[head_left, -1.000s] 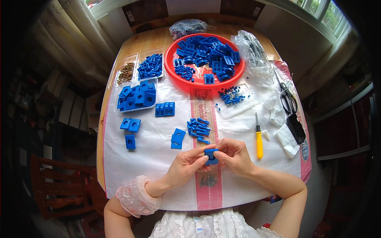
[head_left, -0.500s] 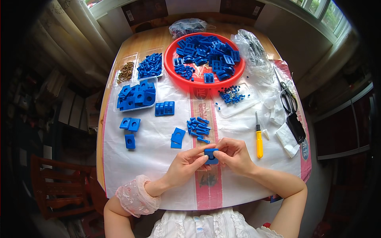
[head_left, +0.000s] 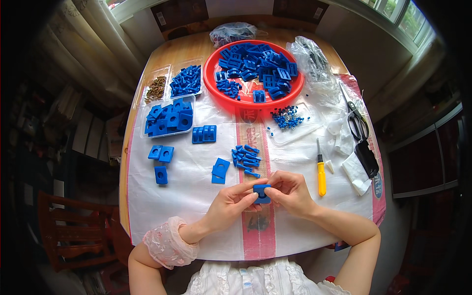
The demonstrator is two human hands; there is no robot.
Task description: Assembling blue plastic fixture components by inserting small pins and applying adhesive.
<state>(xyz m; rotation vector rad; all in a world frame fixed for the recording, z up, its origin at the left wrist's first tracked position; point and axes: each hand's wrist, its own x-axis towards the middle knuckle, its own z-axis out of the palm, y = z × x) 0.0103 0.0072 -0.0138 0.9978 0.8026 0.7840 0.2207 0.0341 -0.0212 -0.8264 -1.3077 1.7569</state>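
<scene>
Between my two hands, near the front of the table, is a small blue plastic plate with a round hole (head_left: 262,199). My left hand (head_left: 231,202) pinches its left side between thumb and fingers. On its upper right part, the thumb and fingertips of my right hand (head_left: 289,193) press together. Part of the plate is hidden under my fingers. Just beyond my hands lies a heap of small blue pegs (head_left: 246,158). Two flat blue square plates (head_left: 220,170) overlap to the left of the heap.
A red basin (head_left: 207,88) of blue parts stands at the back, beside open boxes with blue pegs (head_left: 186,81), brown screws (head_left: 156,89) and holed blue plates (head_left: 169,119). Small blue beads (head_left: 287,118) lie in front of it. A yellow-handled screwdriver (head_left: 321,176) and black scissors (head_left: 358,124) lie right.
</scene>
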